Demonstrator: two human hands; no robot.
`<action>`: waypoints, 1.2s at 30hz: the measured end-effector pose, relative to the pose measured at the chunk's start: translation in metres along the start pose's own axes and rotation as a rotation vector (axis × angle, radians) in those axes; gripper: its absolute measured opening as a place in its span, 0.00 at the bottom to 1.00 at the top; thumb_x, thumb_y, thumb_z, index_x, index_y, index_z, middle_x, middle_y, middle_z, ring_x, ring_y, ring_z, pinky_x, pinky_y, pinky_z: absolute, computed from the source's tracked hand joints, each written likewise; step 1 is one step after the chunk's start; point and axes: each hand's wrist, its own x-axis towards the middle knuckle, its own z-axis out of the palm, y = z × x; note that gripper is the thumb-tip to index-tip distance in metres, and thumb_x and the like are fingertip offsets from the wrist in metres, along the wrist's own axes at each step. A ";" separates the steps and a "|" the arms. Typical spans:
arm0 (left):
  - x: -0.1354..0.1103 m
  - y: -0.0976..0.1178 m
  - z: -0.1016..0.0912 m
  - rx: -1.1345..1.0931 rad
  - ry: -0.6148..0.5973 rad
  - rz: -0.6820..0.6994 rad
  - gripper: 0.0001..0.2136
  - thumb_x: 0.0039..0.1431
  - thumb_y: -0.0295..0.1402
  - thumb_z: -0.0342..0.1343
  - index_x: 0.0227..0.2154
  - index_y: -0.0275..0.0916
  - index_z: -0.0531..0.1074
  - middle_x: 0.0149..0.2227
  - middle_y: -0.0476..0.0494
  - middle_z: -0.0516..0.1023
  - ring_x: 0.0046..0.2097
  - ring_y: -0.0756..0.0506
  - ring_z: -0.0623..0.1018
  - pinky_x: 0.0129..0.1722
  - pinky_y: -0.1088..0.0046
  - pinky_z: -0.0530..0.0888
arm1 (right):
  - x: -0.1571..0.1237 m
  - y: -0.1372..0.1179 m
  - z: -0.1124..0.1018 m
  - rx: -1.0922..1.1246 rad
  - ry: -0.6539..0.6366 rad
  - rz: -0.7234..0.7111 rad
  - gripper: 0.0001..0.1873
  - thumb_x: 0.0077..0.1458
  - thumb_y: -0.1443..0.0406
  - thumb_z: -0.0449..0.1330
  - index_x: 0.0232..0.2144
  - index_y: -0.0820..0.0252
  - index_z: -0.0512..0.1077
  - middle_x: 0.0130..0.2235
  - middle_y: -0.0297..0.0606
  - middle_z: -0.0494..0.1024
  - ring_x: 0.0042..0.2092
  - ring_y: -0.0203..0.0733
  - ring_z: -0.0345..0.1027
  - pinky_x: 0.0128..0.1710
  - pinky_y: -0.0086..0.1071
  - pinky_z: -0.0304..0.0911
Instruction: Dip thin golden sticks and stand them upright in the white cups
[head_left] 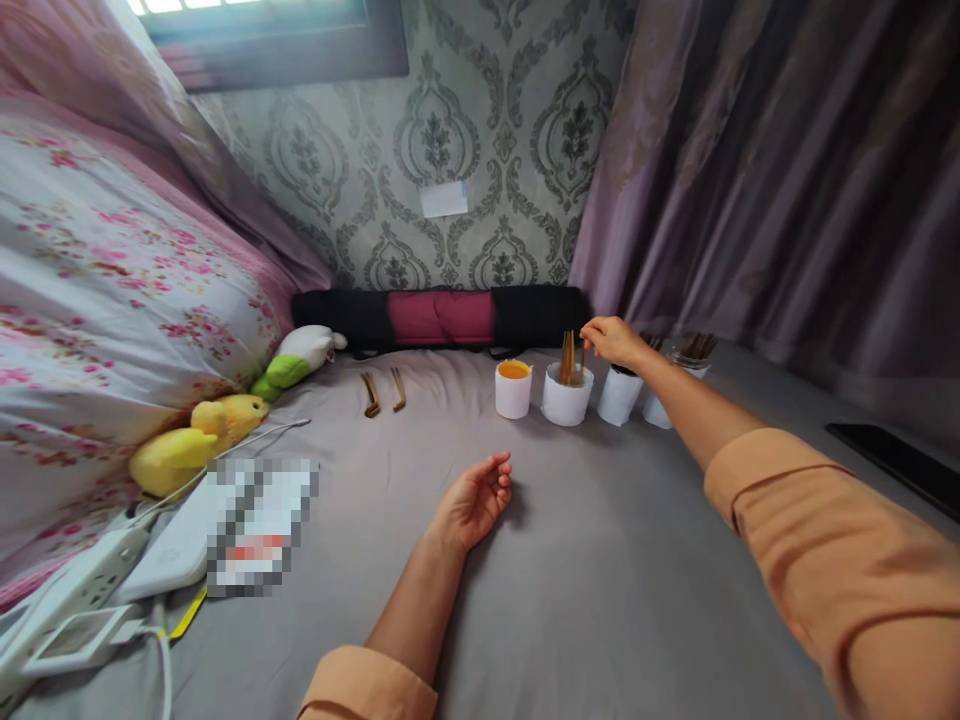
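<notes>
My right hand point(609, 340) reaches out, thumb and fingers pinched on the top of a thin brown stick point(583, 362). That stick stands in a white-wrapped cup point(566, 404), beside several upright brown sticks point(568, 355). Palm half up, my left hand point(480, 495) lies on the grey sheet with loosely curled fingers and nothing in it. Left of the stick cup is a white-wrapped cup with an orange inside point(514, 392). Two more white-wrapped cups, a dark-topped one point(619, 397) and a glass-rimmed one point(660, 408), stand partly behind my right forearm.
Small brown bent pieces point(371, 395) lie on the sheet point(450, 430), left of the cups. A black and maroon roll point(441, 317) runs along the wall. Plush toys point(199, 435), a power strip point(97, 580) and cables are on the left; a black phone-like slab point(896, 465) lies right.
</notes>
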 end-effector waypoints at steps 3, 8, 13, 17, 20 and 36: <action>0.001 0.000 -0.001 0.002 0.000 -0.002 0.06 0.56 0.25 0.49 0.36 0.30 0.67 0.26 0.45 0.70 0.24 0.56 0.68 0.21 0.82 0.65 | -0.001 0.000 0.002 0.015 -0.004 0.026 0.09 0.53 0.68 0.50 0.26 0.63 0.69 0.23 0.34 0.73 0.18 0.28 0.60 0.19 0.22 0.54; 0.000 0.000 0.000 0.001 0.002 -0.004 0.06 0.56 0.25 0.49 0.36 0.29 0.67 0.26 0.45 0.70 0.24 0.56 0.68 0.20 0.82 0.65 | -0.001 -0.003 0.003 0.015 -0.016 0.070 0.09 0.53 0.68 0.50 0.29 0.64 0.70 0.26 0.36 0.75 0.18 0.27 0.60 0.19 0.22 0.54; 0.000 0.000 0.001 0.003 0.000 0.007 0.06 0.55 0.25 0.49 0.36 0.29 0.67 0.26 0.45 0.70 0.24 0.55 0.69 0.21 0.82 0.65 | -0.002 -0.004 0.005 -0.039 -0.029 0.066 0.10 0.53 0.67 0.51 0.31 0.65 0.71 0.28 0.38 0.76 0.20 0.28 0.62 0.20 0.22 0.55; 0.001 0.000 0.000 0.006 -0.002 0.004 0.07 0.55 0.25 0.49 0.36 0.29 0.67 0.26 0.45 0.70 0.24 0.55 0.69 0.21 0.82 0.65 | -0.002 -0.002 0.007 -0.058 -0.028 0.068 0.11 0.54 0.67 0.51 0.32 0.65 0.72 0.29 0.38 0.77 0.20 0.28 0.63 0.21 0.22 0.56; 0.000 0.000 0.001 0.006 0.004 0.000 0.06 0.55 0.24 0.49 0.36 0.29 0.67 0.26 0.45 0.70 0.24 0.55 0.68 0.20 0.82 0.65 | -0.001 -0.002 0.009 -0.046 -0.040 0.085 0.11 0.54 0.66 0.51 0.32 0.65 0.72 0.29 0.38 0.77 0.20 0.27 0.63 0.22 0.22 0.57; 0.000 0.000 0.003 0.009 0.011 0.007 0.06 0.55 0.24 0.49 0.35 0.29 0.67 0.26 0.45 0.70 0.24 0.55 0.69 0.21 0.82 0.65 | 0.004 0.006 0.025 -0.165 -0.055 0.134 0.11 0.51 0.63 0.53 0.27 0.62 0.73 0.25 0.36 0.76 0.21 0.31 0.65 0.24 0.24 0.58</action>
